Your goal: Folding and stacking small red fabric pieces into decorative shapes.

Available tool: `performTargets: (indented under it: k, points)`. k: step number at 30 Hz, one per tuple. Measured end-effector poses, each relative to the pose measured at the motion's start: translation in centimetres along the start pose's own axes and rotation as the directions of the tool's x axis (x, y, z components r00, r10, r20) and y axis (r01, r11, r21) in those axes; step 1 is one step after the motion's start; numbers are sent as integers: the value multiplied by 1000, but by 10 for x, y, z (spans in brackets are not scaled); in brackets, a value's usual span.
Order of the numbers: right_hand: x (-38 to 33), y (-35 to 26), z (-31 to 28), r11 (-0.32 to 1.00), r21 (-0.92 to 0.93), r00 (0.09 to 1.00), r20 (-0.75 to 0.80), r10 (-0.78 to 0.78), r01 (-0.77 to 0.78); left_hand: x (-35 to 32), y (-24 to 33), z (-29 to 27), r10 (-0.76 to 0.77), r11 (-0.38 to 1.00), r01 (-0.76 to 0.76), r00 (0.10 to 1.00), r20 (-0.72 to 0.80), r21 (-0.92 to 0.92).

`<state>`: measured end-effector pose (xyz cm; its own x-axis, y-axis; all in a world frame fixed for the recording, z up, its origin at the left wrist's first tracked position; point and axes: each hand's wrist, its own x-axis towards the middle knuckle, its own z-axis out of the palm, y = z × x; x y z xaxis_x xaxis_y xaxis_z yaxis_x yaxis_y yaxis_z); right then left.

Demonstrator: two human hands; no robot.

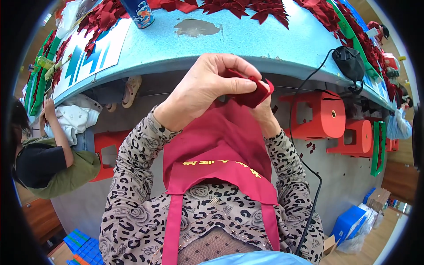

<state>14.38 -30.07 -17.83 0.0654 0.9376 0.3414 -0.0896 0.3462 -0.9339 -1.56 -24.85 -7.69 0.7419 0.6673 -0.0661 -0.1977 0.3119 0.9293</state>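
The left hand (pixel 207 86) pinches a small folded piece of red fabric (pixel 254 92) between thumb and fingers, held up over the red apron (pixel 221 145). The right hand (pixel 265 110) (mostly hidden behind the fabric) grips it from beneath, just below the blue table (pixel 247 44) edge.

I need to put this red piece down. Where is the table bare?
The blue table is bare along its near edge, from the grey worn patch to the black pouch. The red cut pieces crowd the far side.
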Motion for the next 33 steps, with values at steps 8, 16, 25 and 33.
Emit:
performTargets:
  k: [8,16,25,33]
  points:
    - [29,-20,-35,849,-302,900,193,-391,433,0,-2,14,39,984,-42,999,20,173]
    - [43,-47,-73,416,-531,651,401,-644,738,12,-15,28,64,978,-63,998,0,200]
    - [34,-43,-66,350,-544,608,420,-673,763,5,-31,17,-21,998,24,998,-62,51]
    - [22,-6,-71,430,-558,689,425,-587,710,3,-49,1,-248,968,249,969,-16,33]
